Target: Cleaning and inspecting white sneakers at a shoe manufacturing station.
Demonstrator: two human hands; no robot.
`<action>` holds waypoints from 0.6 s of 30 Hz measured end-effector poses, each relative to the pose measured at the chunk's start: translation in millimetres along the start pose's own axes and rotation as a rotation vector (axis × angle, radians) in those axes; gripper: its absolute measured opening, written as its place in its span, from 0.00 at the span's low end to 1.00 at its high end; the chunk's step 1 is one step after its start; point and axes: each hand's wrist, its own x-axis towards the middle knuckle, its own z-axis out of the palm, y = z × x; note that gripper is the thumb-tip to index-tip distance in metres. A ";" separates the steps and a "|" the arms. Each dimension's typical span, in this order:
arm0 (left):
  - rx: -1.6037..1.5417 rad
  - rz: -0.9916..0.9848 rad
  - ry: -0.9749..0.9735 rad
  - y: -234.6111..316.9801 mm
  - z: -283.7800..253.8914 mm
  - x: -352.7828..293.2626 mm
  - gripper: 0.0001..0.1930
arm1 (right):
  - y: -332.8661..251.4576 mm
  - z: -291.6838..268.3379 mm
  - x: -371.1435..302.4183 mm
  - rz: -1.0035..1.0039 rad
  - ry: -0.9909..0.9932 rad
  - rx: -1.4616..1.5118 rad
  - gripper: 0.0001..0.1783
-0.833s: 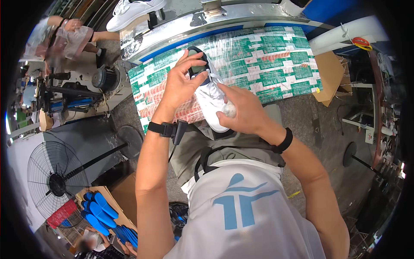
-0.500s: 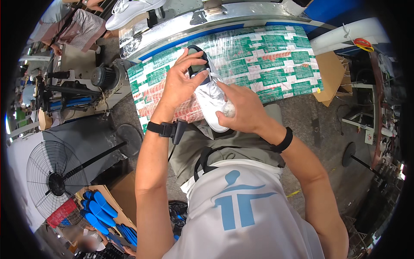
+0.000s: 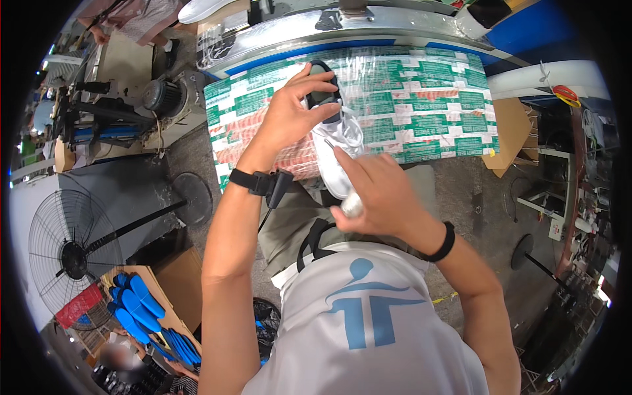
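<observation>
A white lace-up sneaker [image 3: 331, 166] with a dark collar lies on the taped table, its toe pointing toward me. My left hand [image 3: 296, 112] grips it at the ankle opening, thumb on the tongue side and fingers on the collar rim. White laces [image 3: 352, 131] hang in loose loops over its side. Close by the toe, my right hand [image 3: 385, 197] pinches a small white wad [image 3: 352, 205] between thumb and curled fingers, with the index finger stretched along the shoe. The wad's material is hard to make out.
Green-and-white printed tape covers the tabletop [image 3: 421, 105]; a metal conveyor edge [image 3: 289, 49] runs behind it. Another white shoe [image 3: 207, 8] sits at the far left. A caged fan [image 3: 74, 260] and blue insoles [image 3: 141, 303] in a carton stand left. A cardboard box [image 3: 510, 135] is right.
My right hand, with the white wad, has drawn back toward me from the shoe's forefoot to beside its toe. The left hand keeps its hold on the collar. The whole view has shifted slightly.
</observation>
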 end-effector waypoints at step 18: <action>-0.120 -0.032 -0.070 -4.2 -12.3 2.1 0.18 | 0.2 -2.8 -35.8 0.198 -0.164 0.263 0.53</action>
